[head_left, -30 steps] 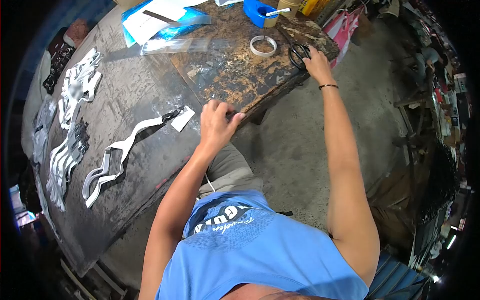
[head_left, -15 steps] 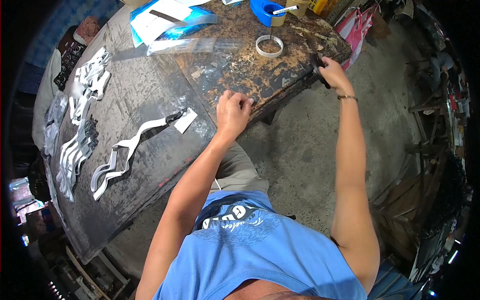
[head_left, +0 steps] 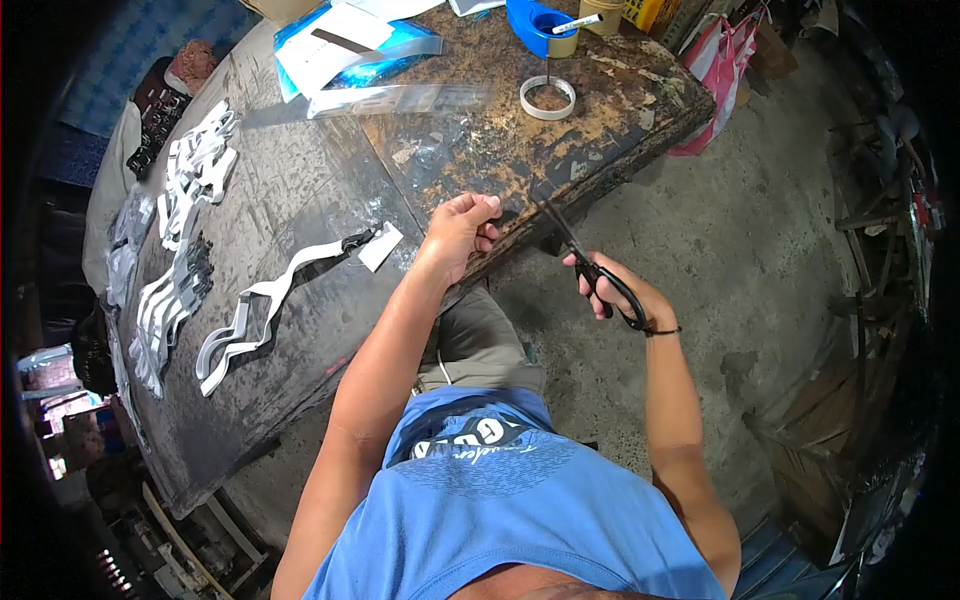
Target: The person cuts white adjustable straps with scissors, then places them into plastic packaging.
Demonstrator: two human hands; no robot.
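Observation:
My right hand [head_left: 625, 290] grips a pair of black-handled scissors [head_left: 573, 243], held past the table's edge. Their blades point up and left, with the tips close to my left hand. Thumb and fingers of my left hand [head_left: 464, 230] are pinched together above the table edge; I cannot tell what is between them. To the left of that hand lies a white elastic strap [head_left: 270, 291] with a black buckle [head_left: 357, 240] at one end. A blank white tag [head_left: 380, 247] rests beside the buckle.
More white straps [head_left: 195, 180] are heaped along the left side of the worn table [head_left: 300, 180]. A tape roll [head_left: 547, 98], a blue tape dispenser [head_left: 533, 28] with a marker [head_left: 577, 23], and plastic packets [head_left: 400, 98] sit at the back. A pink-and-white bag [head_left: 715, 80] stands beyond the right corner.
My right hand has brought the scissors from the table's right corner down and left, near my left hand. My left hand has turned slightly, its fingers still pinched.

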